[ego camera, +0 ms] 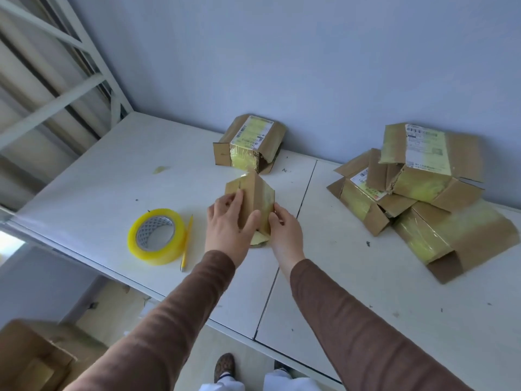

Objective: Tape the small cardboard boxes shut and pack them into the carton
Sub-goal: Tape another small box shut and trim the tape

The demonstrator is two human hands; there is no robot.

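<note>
Both hands hold the small box point(253, 203) standing tall mid-table: left hand point(228, 221) curled on its 9 o'clock side, right hand point(283, 227) at 3. The tape point(156, 237) lies at 9 o'clock, nearer the left hand.

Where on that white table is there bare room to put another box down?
The near right of the table is bare, between the right hand and the pile of boxes. The far left, behind the tape roll and left of the lone box, is bare too. The right back corner is crowded by the pile.
</note>
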